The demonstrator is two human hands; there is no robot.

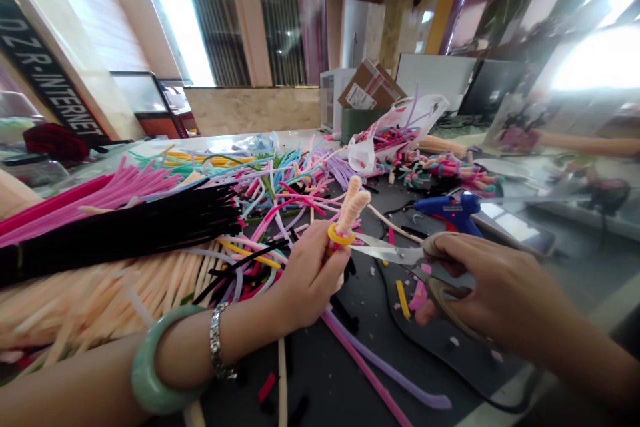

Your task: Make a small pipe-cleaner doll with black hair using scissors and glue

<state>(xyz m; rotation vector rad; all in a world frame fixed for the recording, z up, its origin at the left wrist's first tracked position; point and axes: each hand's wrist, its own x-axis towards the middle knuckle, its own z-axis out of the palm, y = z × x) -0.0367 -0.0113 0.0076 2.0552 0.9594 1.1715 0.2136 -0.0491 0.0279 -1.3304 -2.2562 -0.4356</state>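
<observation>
My left hand (313,270) is closed around a small pipe-cleaner figure (350,210). Two cream fuzzy stems stick up from it, and a yellow ring (341,235) circles their base. The lower part of the figure is mostly hidden by my fingers. In my right hand (493,280) is a pair of scissors (400,253), its fingers through the handles. The blades point left, parted, with the upper one reaching up to the yellow ring. Whether a blade touches the ring, I cannot tell.
Bundles of black (150,227), pink (110,193) and cream pipe cleaners (115,293) lie at left. Behind the scissors rests a blue glue gun (450,210), and a black cord (395,307) crosses the dark table. Scraps, a plastic bag (363,153) and a cardboard box (373,87) are farther off.
</observation>
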